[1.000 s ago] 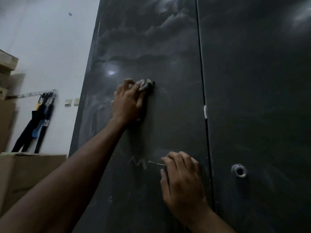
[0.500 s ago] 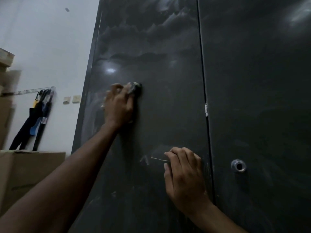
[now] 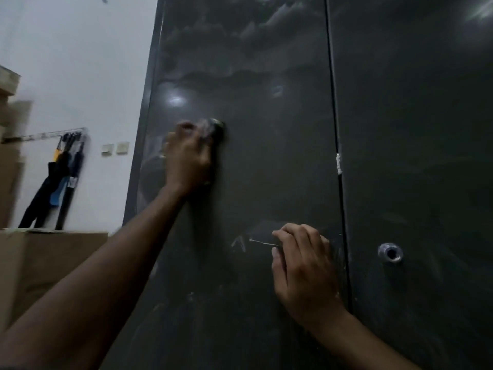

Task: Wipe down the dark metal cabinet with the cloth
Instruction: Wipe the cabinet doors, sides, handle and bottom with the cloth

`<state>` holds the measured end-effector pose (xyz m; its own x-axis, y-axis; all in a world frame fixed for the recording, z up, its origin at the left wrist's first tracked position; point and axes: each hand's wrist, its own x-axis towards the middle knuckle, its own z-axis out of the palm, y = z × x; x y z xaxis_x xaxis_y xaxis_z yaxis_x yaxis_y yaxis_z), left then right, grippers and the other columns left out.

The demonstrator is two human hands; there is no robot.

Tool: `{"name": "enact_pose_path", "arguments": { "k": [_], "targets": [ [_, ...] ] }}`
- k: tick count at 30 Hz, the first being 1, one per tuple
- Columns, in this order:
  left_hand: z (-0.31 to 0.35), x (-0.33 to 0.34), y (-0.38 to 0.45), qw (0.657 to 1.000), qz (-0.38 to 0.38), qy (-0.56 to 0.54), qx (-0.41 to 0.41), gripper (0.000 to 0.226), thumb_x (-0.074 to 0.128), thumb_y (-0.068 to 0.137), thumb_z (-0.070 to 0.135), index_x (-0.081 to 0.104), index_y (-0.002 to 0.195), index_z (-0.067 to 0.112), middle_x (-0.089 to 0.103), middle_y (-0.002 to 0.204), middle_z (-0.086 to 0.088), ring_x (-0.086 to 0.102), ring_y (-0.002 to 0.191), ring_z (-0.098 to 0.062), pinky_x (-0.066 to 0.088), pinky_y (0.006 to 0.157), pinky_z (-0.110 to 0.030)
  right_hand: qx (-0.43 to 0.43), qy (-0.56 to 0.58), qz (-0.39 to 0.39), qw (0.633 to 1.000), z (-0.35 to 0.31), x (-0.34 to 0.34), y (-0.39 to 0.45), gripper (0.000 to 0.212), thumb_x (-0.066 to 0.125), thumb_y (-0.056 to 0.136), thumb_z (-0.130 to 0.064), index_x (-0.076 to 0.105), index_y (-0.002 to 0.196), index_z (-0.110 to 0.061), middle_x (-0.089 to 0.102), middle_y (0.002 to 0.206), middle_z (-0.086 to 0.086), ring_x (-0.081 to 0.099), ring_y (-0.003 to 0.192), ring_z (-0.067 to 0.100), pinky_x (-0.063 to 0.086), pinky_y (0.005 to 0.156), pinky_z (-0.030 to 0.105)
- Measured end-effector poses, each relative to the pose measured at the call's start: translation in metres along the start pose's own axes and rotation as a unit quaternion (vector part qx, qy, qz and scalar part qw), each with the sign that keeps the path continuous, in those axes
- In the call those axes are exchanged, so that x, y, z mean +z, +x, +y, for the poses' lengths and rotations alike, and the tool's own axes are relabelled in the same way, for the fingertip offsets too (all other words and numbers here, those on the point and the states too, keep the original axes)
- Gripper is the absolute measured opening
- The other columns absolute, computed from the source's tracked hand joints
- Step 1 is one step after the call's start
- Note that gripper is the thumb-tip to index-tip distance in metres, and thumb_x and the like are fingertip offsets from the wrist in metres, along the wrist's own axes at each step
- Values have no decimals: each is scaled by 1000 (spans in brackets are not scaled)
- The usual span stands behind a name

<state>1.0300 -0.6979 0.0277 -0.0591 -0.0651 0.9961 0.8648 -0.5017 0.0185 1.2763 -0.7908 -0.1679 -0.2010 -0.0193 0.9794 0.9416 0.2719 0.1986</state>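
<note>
The dark metal cabinet [image 3: 266, 169] fills most of the view, its left door streaked with grey dust and smears. My left hand [image 3: 190, 158] presses a small crumpled light cloth [image 3: 212, 126] against the upper left part of that door; the cloth pokes out past my fingertips and is blurred. Lower down, my right hand [image 3: 304, 268] rests on the same door with bent fingers, close to the gap between the doors. Nothing shows in it. A thin pale scratch runs left from its fingertips.
A round silver lock hole [image 3: 390, 252] sits on the right door. A bit of white tape [image 3: 338, 163] sticks in the door gap. Left of the cabinet stand a cardboard box [image 3: 53, 263], a white wall and dark umbrellas [image 3: 57, 182] hanging from a rail.
My left hand has slid the cloth leftward across the left door. My right hand has stayed in its place on the door.
</note>
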Motion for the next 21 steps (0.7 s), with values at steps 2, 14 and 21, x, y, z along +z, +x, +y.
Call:
{"name": "enact_pose_path", "arguments": {
  "k": [2, 14, 21],
  "targets": [
    [14, 7, -58, 989, -33, -10, 143, 48, 41, 109, 47, 51, 152, 29, 50, 140, -10, 51, 117, -32, 40, 97, -43, 0, 0, 3, 1000, -1, 1, 0, 32, 53, 91, -26, 68, 116, -12, 64, 118, 6, 57, 114, 28, 38, 96, 38],
    [-29, -6, -5, 1000, -8, -10, 13, 54, 43, 104, 44, 54, 152, 21, 54, 135, -19, 54, 119, -41, 39, 103, -45, 0, -1, 0, 1000, -3, -2, 1, 32, 51, 91, -28, 69, 113, -12, 65, 116, 5, 58, 112, 28, 40, 94, 38],
    [-92, -40, -88, 998, -29, 12, 59, 54, 44, 105, 46, 55, 152, 19, 51, 135, -20, 57, 114, -44, 48, 94, -50, 0, -6, 6, 1000, -3, -1, 0, 32, 52, 91, -28, 70, 112, -12, 66, 115, 6, 59, 111, 30, 41, 93, 41]
  ]
}}
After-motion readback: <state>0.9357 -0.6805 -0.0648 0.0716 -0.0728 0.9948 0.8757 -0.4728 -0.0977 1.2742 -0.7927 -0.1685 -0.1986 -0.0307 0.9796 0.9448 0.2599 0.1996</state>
